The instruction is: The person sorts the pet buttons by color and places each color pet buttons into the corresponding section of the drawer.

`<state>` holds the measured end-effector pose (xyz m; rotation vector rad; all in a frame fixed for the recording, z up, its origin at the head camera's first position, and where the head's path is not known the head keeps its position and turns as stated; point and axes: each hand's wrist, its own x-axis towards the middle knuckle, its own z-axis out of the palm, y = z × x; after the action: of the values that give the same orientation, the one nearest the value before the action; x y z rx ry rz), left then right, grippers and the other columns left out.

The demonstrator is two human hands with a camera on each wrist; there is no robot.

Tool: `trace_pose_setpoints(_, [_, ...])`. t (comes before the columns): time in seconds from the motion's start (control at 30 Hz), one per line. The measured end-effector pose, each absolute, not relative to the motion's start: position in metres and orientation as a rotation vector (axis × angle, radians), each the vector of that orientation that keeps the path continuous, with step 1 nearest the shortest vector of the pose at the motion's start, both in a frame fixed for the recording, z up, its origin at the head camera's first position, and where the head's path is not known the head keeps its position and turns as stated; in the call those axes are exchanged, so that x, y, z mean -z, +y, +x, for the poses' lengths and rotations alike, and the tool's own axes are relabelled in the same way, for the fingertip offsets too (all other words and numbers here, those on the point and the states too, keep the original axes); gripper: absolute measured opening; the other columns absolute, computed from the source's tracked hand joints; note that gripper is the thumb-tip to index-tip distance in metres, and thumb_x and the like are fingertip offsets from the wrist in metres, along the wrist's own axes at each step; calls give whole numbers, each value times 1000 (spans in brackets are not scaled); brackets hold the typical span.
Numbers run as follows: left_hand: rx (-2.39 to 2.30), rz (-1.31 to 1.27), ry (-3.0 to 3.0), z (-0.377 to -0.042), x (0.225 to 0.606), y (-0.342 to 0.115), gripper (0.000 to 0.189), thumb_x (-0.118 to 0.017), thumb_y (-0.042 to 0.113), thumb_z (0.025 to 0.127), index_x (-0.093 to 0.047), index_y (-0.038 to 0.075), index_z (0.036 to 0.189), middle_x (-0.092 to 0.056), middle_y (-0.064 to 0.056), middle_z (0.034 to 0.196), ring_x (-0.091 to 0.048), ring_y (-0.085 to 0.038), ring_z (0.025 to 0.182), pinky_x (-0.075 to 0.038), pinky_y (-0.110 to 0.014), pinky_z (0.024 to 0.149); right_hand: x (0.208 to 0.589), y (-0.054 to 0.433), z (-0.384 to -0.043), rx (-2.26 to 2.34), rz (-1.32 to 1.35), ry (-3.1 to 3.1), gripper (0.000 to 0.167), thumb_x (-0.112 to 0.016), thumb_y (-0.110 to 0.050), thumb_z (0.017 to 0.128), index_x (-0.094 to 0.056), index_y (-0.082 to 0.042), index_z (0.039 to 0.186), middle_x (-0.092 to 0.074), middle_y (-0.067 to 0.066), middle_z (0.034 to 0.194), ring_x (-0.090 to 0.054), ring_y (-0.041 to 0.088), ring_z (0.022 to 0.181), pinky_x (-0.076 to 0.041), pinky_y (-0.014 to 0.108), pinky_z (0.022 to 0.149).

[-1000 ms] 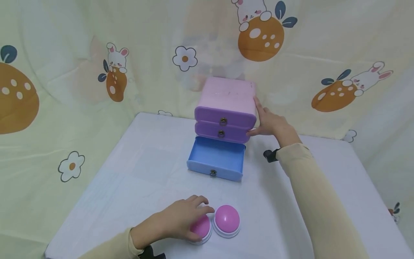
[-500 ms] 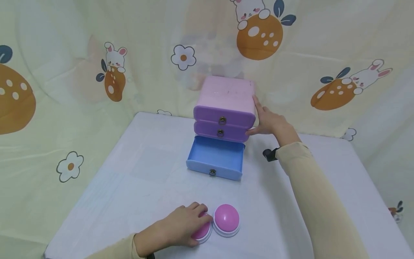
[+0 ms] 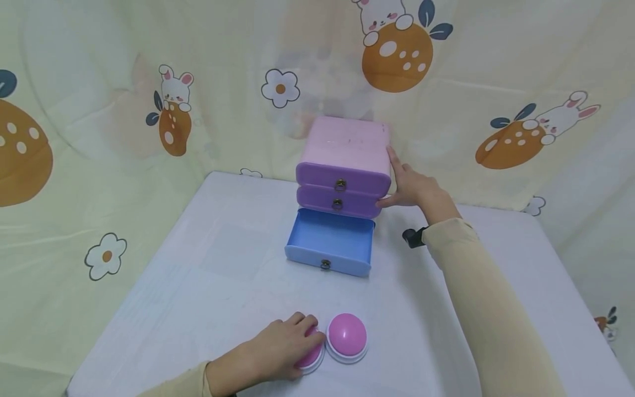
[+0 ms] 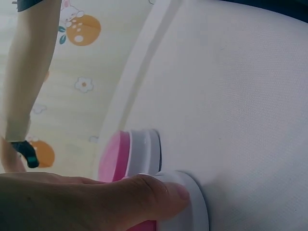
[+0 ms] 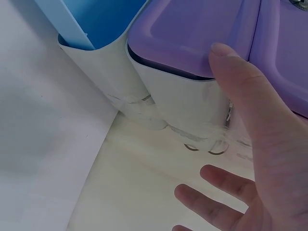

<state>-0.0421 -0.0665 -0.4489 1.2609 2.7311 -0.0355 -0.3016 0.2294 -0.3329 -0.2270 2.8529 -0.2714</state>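
Observation:
My left hand (image 3: 281, 348) grips the left one of two pink domed push buttons (image 3: 311, 355), its fingers curled over the dome. In the left wrist view, the thumb (image 4: 166, 197) lies along the white base. Right beside it stands the second pink push button (image 3: 347, 335), on its own white base. At the back, my right hand (image 3: 414, 188) rests against the right side of a small drawer unit (image 3: 349, 144). The right wrist view has its thumb (image 5: 236, 65) on the edge of a purple drawer front (image 5: 192, 38), with the other fingers straight and spread.
The unit's bottom blue drawer (image 3: 327, 238) is pulled out with nothing in it; two purple drawers above are closed. A patterned cloth (image 3: 238, 121) hangs behind the white table (image 3: 208, 309). A black wrist camera (image 3: 413, 238) sits below the right hand.
My left hand has lowered and closed its fingers around the left push button. The right hand has stayed at the drawer unit.

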Motion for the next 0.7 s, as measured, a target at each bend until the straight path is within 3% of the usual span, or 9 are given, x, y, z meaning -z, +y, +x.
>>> trace_pose_setpoints(0.4, [62, 1217, 2691, -55, 433, -68, 66, -82, 41, 69, -50, 30, 126, -53, 0, 126, -50, -16, 113, -54, -29, 68, 335, 232, -303, 286, -237, 2852, 137, -76, -62, 65, 40, -41, 135, -10, 27, 156, -26, 53, 135, -25, 75, 98])
trace_pose_setpoints(0.7, [-49, 1126, 2823, -88, 397, -80, 68, -84, 33, 69, -53, 24, 128, -52, -6, 127, -50, -22, 115, -57, -37, 75, 333, 231, -301, 284, -242, 2854, 136, -76, -61, 67, 39, -40, 136, -11, 27, 155, -26, 52, 135, -26, 75, 98])
